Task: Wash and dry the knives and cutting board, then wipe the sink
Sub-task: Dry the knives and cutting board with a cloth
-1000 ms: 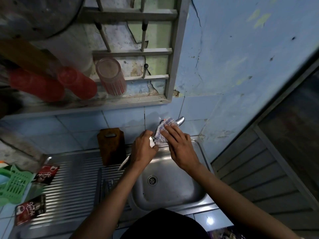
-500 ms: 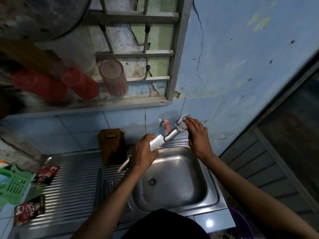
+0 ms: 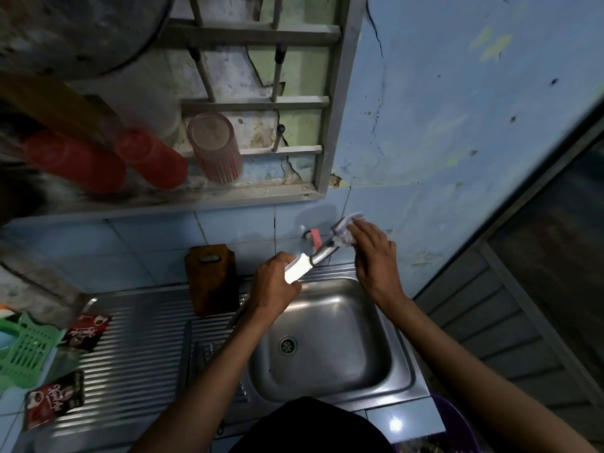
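Knife (image 3: 302, 268): held over the back rim of the sink (image 3: 333, 338), blade end gripped in the left hand (image 3: 273, 289), metal handle angled up to the right toward the tap (image 3: 310, 237). The right hand (image 3: 374, 253) pinches a checked cloth (image 3: 346, 230) round the handle's far end. Hands apart, joined only by the knife.

Containers: sink basin holds nothing visible but its drain (image 3: 287, 344). A green basket (image 3: 26, 351) sits at the left edge; contents cannot be told. A ribbed glass (image 3: 215, 148) and red cups (image 3: 147, 158) lie tilted on the wall rack (image 3: 261, 106).

Edges and room: cutting board (image 3: 212, 279) stands upright against the tiled wall, just left of the left hand, on the ribbed drainboard (image 3: 137, 354). Two dark sachets (image 3: 54, 398) lie on the drainboard's left part. Wall close behind the right hand.

Pose: both forearms reach forward over the basin, wrists raised
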